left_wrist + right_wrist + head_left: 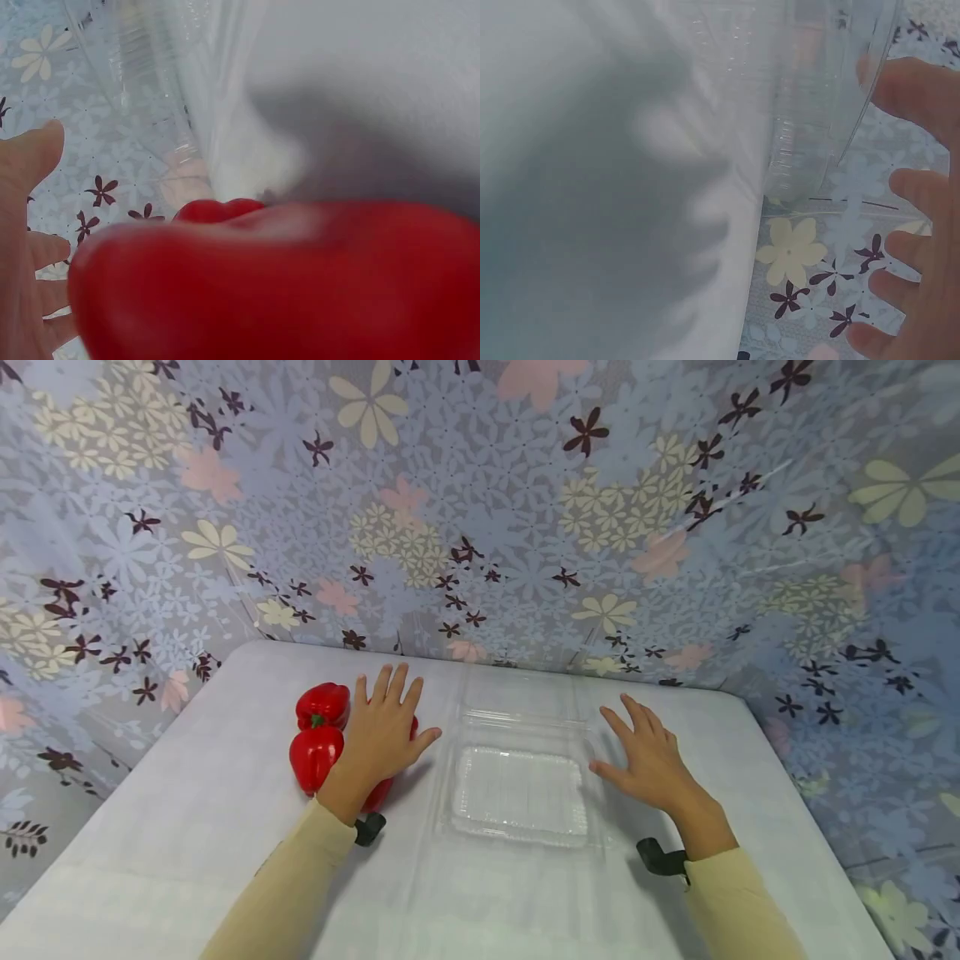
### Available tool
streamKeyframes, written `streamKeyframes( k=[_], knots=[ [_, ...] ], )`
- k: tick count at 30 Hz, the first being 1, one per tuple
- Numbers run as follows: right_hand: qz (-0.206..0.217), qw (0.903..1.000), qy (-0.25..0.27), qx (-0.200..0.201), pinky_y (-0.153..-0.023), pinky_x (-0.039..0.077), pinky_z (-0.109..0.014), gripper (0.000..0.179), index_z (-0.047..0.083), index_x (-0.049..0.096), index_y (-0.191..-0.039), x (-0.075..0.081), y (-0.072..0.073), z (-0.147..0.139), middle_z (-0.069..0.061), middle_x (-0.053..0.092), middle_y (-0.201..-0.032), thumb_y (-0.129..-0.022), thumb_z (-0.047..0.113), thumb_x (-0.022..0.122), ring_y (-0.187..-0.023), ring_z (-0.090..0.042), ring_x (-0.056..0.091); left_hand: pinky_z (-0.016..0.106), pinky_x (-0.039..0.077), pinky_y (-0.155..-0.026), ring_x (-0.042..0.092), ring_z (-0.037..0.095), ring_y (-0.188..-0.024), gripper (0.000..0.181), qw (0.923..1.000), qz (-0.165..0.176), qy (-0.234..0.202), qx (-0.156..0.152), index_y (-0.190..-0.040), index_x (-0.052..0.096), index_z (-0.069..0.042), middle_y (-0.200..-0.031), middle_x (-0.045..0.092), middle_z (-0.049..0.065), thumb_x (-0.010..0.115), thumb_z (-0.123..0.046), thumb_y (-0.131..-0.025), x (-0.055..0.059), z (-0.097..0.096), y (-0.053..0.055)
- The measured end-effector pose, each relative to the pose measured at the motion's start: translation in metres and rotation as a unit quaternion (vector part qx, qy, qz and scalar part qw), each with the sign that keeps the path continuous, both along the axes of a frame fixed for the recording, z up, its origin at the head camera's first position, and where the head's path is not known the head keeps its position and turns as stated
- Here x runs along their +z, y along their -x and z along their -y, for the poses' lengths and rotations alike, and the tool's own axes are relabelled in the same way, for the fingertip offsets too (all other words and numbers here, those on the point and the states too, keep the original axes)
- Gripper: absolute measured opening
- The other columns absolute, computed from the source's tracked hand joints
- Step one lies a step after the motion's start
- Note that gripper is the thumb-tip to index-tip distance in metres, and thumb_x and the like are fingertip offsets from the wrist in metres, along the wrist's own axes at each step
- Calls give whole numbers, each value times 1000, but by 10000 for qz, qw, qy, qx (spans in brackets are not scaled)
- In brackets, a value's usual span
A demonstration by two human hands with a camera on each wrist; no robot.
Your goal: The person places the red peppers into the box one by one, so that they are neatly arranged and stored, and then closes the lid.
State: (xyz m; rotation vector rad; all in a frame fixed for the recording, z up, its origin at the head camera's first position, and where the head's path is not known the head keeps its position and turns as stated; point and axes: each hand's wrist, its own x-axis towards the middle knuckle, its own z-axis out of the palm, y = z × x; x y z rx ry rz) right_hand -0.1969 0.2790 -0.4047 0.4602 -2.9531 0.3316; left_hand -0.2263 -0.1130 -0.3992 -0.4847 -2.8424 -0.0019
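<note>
My left hand [381, 731] is spread with straight fingers over the red bell peppers on the left of the table, hiding part of them. One bell pepper [316, 758] lies beside the wrist, and another [322, 705] with a green stem lies behind it. In the left wrist view a bell pepper [285, 285] fills the lower part, close to the camera. A clear plastic container [521, 793] stands with its lid [525, 696] laid back, in the middle of the table. To its right, my right hand [651, 756] hovers with fingers extended and nothing in its grasp.
A white cloth [187, 827] covers the table. Floral fabric [480, 527] rises behind the table's far edge and along both sides. Black straps with camera mounts [662, 857] sit at the wrists, below the yellow sleeves [738, 902].
</note>
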Motion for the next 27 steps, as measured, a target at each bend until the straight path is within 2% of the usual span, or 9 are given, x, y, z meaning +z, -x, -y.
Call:
streamKeyframes(
  k=[5,10,15,20,27],
  knots=[
    [79,9995,196,228,-98,29,-80,73,6,40,-150,1,-5,-7,-26,21,-160,-91,38,68,-143,-54,23,68,20,-120,22,39,-151,86,10000,60,54,-50,-154,35,-12,-164,25,18,62,-58,-86,3,5,-6],
    [50,9975,481,520,-99,28,-79,69,5,44,-147,5,-17,-19,-27,27,-158,-90,32,71,-140,-55,27,67,25,-118,25,40,-150,83,9996,-20,-52,-286,-151,39,-10,-162,28,18,69,-50,-85,9,17,-23],
    [-109,9959,451,778,-98,31,-74,66,6,49,-143,12,-32,-28,-25,37,-153,-86,27,75,-135,-51,34,66,26,-118,29,40,-148,80,9984,-173,-171,-514,-149,43,-10,-159,34,19,72,-46,-84,15,28,-39],
    [1,9959,358,830,-98,35,-71,62,7,51,-141,14,-37,-34,-22,44,-147,-86,25,75,-132,-48,40,66,25,-119,28,40,-148,81,9980,-138,-283,-542,-149,41,-10,-159,34,18,73,-44,-83,17,31,-42],
    [145,9950,336,933,-96,39,-69,62,9,51,-142,8,-40,-37,-22,44,-147,-87,24,75,-131,-47,43,67,25,-118,31,42,-147,79,9976,-94,-338,-592,-148,44,-7,-158,36,20,72,-43,-84,12,39,-50]
  ],
)
